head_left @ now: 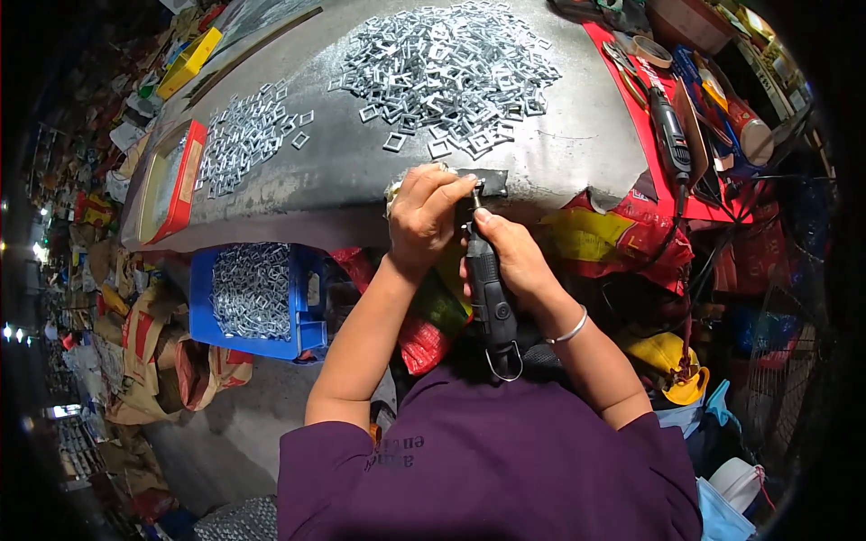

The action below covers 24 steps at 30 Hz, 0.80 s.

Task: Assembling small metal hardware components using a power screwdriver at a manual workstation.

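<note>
in the head view, both hands work at the near edge of the grey table [334, 167], over a black strip [493, 183] lying just under the fingertips. table top shows left and right of the fingers, and a narrow band of it separates them from the large heap of square metal frames [442, 72] straight beyond. the near edge curves away on both sides; right of the fingers it runs toward a red sheet [648, 149].

the right hand [505, 248] is wrapped around one black rotary tool [492, 293], its tip pointing away from the body. the left hand [424, 212] pinches one small piece [479, 187] at that tip, too covered to identify.

counted: two rotary tools, the second tool [669, 131] lying right of the fingers; three lots of frames, the large heap, a smaller heap [244, 135] left of the fingers, and a load in one blue bin [200, 298] below and left; one red-rimmed tray [187, 176] farther left; one yellow tray [191, 63] beyond it.
</note>
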{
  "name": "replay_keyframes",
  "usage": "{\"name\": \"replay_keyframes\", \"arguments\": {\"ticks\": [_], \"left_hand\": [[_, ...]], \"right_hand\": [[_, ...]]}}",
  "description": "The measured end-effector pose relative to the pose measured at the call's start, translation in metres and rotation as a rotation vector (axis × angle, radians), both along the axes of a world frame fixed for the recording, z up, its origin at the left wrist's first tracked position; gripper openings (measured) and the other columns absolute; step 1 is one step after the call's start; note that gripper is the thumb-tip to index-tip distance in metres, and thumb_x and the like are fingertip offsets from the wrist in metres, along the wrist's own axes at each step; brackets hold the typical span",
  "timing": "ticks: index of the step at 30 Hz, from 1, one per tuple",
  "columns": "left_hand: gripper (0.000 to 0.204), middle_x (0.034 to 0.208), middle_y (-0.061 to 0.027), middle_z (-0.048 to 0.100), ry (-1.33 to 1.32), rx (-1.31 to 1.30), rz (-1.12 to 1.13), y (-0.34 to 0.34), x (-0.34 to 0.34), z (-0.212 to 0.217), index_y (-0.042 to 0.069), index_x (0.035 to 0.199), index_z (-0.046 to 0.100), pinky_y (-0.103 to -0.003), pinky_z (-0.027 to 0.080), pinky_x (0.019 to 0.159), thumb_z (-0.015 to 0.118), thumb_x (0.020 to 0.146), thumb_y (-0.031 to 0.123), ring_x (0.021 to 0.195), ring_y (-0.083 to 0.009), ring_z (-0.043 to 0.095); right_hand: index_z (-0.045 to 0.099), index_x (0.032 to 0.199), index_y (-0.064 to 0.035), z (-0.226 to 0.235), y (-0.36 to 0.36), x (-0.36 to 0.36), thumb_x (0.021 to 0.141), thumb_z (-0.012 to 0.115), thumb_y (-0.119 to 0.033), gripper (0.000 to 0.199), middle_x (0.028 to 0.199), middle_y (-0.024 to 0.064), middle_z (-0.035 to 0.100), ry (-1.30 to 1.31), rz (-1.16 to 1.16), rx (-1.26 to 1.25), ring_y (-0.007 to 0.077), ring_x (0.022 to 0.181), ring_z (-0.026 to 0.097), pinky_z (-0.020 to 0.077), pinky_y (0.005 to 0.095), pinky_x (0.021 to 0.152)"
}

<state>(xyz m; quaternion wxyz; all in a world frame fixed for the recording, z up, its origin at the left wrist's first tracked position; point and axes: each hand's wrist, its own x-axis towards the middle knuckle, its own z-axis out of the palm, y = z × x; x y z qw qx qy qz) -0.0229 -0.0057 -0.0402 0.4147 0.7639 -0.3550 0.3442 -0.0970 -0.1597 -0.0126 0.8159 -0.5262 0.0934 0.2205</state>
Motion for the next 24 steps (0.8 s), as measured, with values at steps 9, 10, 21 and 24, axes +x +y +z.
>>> {"name": "replay_keyframes", "arguments": {"ticks": [9,10,21,24], "left_hand": [[0.019,0.094,-0.0060,0.069,0.002,-0.268,0.490,0.071,0.045,0.043,0.008,0.097,0.075,-0.035,0.051,0.081,0.071,0.081,0.000,0.084,-0.0228,0.062],[0.019,0.094,-0.0060,0.069,-0.008,-0.264,0.496,0.078,0.048,0.047,0.008,0.097,0.075,-0.035,0.051,0.081,0.071,0.081,0.000,0.084,-0.0228,0.062],[0.018,0.085,-0.0041,0.068,0.342,0.179,0.519,0.037,0.039,0.034,0.010,0.087,0.073,-0.036,0.051,0.076,0.079,0.080,0.026,0.079,-0.0233,0.061],[0.016,0.085,-0.0045,0.069,0.325,0.123,0.456,0.033,0.040,0.033,0.009,0.090,0.073,-0.035,0.051,0.072,0.079,0.080,0.021,0.074,-0.0227,0.061]], "right_hand": [[0.055,0.089,-0.0070,-0.021,-0.019,-0.030,0.108,0.049,-0.032,0.032,0.067,0.0070,0.061,-0.308,0.074,-0.192,0.0158,0.048,0.055,0.0442,0.0269,0.047],[0.054,0.089,-0.0071,-0.020,-0.020,-0.031,0.108,0.049,-0.031,0.031,0.067,0.0066,0.061,-0.276,0.062,-0.169,0.0156,0.048,0.055,0.0443,0.0270,0.048],[0.056,0.091,-0.0075,-0.014,-0.013,-0.028,0.108,0.050,-0.028,0.027,0.071,-0.0001,0.057,-0.183,0.095,-0.104,0.0091,0.058,0.051,0.0415,0.0235,0.054],[0.055,0.091,-0.0078,-0.009,-0.019,-0.028,0.108,0.050,-0.029,0.027,0.070,0.0013,0.058,-0.138,0.073,-0.083,0.0100,0.056,0.053,0.0418,0.0238,0.052]]}}
